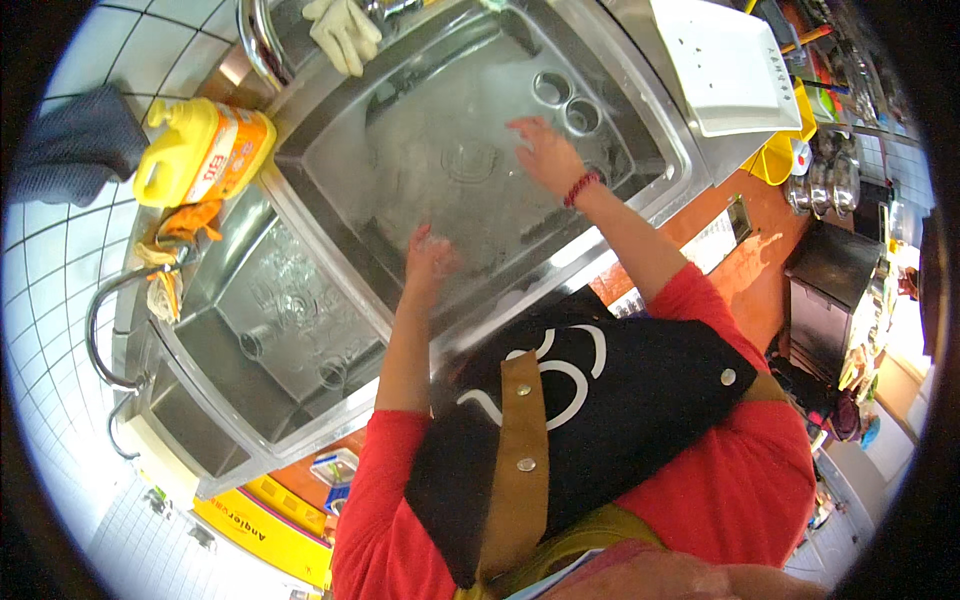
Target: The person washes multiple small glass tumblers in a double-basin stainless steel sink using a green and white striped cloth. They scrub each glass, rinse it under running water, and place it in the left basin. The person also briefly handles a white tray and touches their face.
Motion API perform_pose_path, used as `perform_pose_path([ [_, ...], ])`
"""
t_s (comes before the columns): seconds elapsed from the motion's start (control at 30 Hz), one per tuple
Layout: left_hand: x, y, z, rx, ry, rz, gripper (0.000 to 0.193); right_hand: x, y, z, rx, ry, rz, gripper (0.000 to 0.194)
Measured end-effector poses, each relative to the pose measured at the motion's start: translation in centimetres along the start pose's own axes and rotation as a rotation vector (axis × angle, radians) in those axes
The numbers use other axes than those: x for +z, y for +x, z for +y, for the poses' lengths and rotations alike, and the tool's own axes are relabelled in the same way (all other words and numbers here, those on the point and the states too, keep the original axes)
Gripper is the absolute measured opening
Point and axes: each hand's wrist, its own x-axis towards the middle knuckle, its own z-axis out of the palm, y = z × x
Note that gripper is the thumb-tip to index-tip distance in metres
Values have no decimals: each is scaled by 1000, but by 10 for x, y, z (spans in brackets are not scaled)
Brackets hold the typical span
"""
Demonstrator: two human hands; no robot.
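Note:
Before me is a large stainless steel sink basin (330,142) holding cloudy water. Over its near left part is my left hand (431,259), blurred, with fingers spread and nothing seen in them. My right hand (547,154), wearing a dark red bead bracelet (581,188), reaches over the basin's right side with fingers apart, holding nothing visible. Just beyond it, two round cups or glasses (568,101) stand in the water near the right wall. A smaller basin (300,322) to the left holds water and several clear glasses (331,371).
A yellow jug (202,154) stands on the left ledge by a curved faucet (262,45) and a pale glove (343,34). Orange and yellow gloves (187,225) lie lower left. A white tray (731,67) rests at upper right. A yellow box (259,529) is at lower left.

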Motion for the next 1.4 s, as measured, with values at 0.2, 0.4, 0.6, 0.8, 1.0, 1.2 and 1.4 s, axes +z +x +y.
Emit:
perform_pose_path([
  [0.2,-10,5,-11,19,54,12,65,-45,161,22,-30,-77,342,37],
  [0.4,-11,7,-9,-95,-338,-61,65,-67,283,32,230,-308,268,63],
  [0.6,-1,-7,-2,-43,-7,106,65,-63,324,8,367,-41,-34,63],
  [0.8,-4,1,-1,-139,46,47,66,-36,322,20,355,-163,262,26],
  [1.0,-15,4,2,-91,-138,-66,63,-35,283,23,125,243,367,29],
  [1.2,16,-3,51,61,89,-213,67,-69,180,-25,-107,937,220,30],
  [1.4,79,-21,127,246,-101,-436,79,-65,69,-80,-255,1259,-33,30],
])
